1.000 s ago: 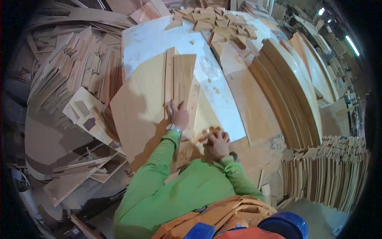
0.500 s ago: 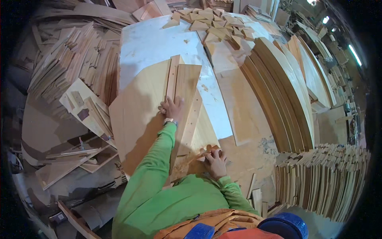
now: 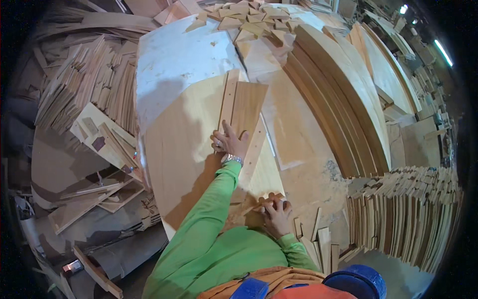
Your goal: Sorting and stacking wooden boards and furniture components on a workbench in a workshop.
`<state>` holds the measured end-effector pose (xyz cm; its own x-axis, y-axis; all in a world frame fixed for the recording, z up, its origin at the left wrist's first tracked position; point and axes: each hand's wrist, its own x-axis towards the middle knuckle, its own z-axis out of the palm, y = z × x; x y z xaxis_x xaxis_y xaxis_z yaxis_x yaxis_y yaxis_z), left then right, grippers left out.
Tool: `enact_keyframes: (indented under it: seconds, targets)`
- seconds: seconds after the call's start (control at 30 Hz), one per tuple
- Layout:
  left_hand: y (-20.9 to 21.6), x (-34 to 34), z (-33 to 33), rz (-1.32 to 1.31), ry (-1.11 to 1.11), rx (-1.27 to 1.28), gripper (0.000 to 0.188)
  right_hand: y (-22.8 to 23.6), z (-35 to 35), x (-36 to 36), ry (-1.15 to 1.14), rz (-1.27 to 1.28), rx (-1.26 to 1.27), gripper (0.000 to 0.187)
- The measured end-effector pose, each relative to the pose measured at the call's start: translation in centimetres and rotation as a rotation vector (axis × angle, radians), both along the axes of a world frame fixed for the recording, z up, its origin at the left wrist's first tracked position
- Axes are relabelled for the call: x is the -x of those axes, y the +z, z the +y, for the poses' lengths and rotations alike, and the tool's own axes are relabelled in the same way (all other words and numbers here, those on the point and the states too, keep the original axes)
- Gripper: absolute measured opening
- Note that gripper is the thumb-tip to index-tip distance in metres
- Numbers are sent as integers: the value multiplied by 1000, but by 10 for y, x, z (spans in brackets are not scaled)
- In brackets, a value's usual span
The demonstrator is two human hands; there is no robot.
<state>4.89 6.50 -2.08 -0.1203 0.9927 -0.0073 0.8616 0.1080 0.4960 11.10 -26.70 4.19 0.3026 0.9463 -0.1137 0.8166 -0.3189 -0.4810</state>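
A large pale wooden panel [image 3: 179,124] lies on the table before me. Fixed on it are two narrow strips, a left strip [image 3: 229,94] and a right strip [image 3: 255,144] with a row of small holes, set at an angle. Between them lies a brown tapered board [image 3: 249,102]. My left hand [image 3: 231,142] presses on the left strip and the board, fingers spread. At the panel's near right corner, my right hand [image 3: 276,217] has its fingers curled over a small scalloped wooden piece [image 3: 264,198]; its underside is hidden.
Triangular wood offcuts [image 3: 254,20] are heaped at the far end. Curved wooden panels [image 3: 333,94] stand at right, above a row of upright thin slats [image 3: 403,219]. Stacked boards [image 3: 89,79] lie left of the white tabletop [image 3: 164,60].
The panel with its strips and board has shifted right across the table, both hands moving with it. My left thumb and index finger are spread wider. The view has turned slightly.
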Motion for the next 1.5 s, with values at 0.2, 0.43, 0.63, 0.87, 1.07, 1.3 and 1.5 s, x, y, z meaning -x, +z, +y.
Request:
enact_keyframes:
  seconds: [0.2,0.43,0.63,0.87,1.07,1.3,1.5]
  targets:
    - [1,-21,6,40,-32,-48,108,-10,-1,-17,-19,-31,21,49]
    - [3,-25,15,43,-42,-59,100,-43,5,-27,104,-174,-3,45]
    - [7,-23,23,31,-63,1,89,-33,21,-33,180,-131,-2,41]
    - [9,-28,50,-36,-58,-32,89,-37,48,-43,236,-85,-34,43]
    - [4,-33,83,17,-31,-112,83,-36,82,-48,270,-160,-71,55]
    - [8,-36,127,19,-52,-23,79,-33,128,-52,256,-151,-112,56]
    - [7,-38,158,-3,-55,4,81,-27,161,-57,266,-96,-166,47]
